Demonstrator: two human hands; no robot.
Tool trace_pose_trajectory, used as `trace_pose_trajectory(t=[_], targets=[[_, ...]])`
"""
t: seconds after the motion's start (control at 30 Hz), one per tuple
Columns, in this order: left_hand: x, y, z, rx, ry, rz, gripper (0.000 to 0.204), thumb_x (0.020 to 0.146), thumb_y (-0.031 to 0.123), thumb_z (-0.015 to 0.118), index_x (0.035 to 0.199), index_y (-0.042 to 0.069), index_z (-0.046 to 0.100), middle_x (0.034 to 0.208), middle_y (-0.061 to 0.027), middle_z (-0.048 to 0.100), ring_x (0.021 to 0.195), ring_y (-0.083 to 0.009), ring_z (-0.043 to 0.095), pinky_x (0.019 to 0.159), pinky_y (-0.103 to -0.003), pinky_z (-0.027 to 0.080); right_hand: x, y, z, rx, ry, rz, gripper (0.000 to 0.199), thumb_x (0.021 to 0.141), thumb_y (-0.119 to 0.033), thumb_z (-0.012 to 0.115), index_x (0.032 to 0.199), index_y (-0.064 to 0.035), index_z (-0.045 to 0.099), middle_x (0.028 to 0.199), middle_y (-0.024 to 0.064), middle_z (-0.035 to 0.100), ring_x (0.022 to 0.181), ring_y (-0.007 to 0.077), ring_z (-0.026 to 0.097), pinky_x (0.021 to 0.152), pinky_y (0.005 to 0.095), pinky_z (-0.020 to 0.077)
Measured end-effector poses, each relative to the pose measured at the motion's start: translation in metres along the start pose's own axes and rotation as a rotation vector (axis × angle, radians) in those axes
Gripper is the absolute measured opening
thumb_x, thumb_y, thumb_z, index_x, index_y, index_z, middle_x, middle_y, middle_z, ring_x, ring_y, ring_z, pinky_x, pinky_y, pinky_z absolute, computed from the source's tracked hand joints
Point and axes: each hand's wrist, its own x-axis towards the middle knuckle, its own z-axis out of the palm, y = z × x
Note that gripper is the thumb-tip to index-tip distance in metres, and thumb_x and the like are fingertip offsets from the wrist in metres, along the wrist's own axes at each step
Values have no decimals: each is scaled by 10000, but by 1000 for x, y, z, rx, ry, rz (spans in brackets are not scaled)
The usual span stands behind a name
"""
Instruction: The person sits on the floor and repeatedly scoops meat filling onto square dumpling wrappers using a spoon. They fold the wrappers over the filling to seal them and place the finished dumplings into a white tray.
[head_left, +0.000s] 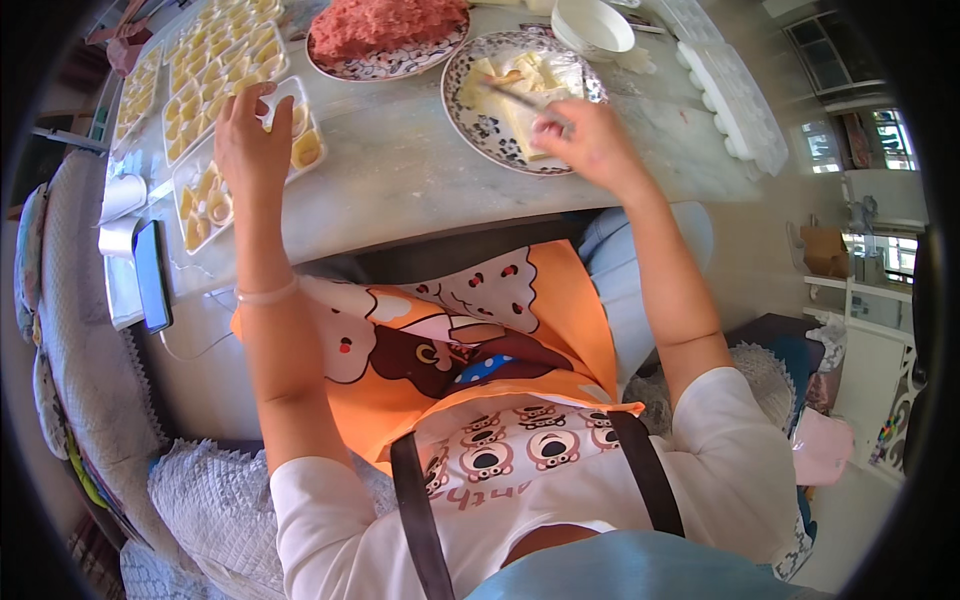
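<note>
My left hand hovers over the near white plastic tray, its thumb and fingers apart and curved downward. Small pale-yellow folded dumplings sit in the tray's compartments, and the hand hides some of them. My right hand grips a thin, dark stick-like utensil, slightly blurred, so its exact kind is unclear. The utensil's tip points left over a floral-rimmed plate. Stacked square dough wrappers lie on that plate, with loose, rumpled wrappers at its far side.
More dumpling-filled trays stand at the far left. A plate of pink minced meat is at the back, with a white bowl to its right. White lidded plastic trays line the right side. A phone stands at the table's left edge.
</note>
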Motion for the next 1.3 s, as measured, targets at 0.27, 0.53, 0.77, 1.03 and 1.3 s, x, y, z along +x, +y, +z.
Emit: trace_pose_trajectory(t=[0.27,0.53,0.77,1.03,1.3], targets=[[-31,74,-15,-571,-155,111,151,785,34,669,936,47,667,744,-44,587,638,-113,523,610,-236,441,1,9,1,-101,-40,-99,200,769,-170,670,827,16,627,671,135,599,635,214,609,603,318,465],[-66,124,23,-956,-687,52,162,868,51,621,1022,1,634,901,-24,647,775,-68,564,718,-235,473,2,7,1,-84,-43,-150,189,775,-206,641,787,-18,647,694,176,624,668,309,630,631,374,481],[-72,137,30,-1092,-834,-112,184,889,65,601,1048,-27,611,887,-24,624,765,-74,549,694,-232,469,7,7,-3,-56,-49,-37,179,747,-185,633,770,-8,636,748,177,634,699,326,620,648,379,478],[-74,132,44,-1228,-866,-189,202,902,62,582,1074,-43,586,906,-51,625,777,-91,561,695,-240,475,10,16,5,-16,0,-135,191,762,-185,658,790,3,643,628,89,570,551,132,509,551,286,423],[-71,140,39,-1407,-958,-341,260,927,78,533,1139,-72,518,1001,-141,635,911,-197,633,815,-311,523,15,27,-10,277,-52,182,181,763,-182,681,792,-5,660,658,-23,579,611,51,491,534,244,397]])
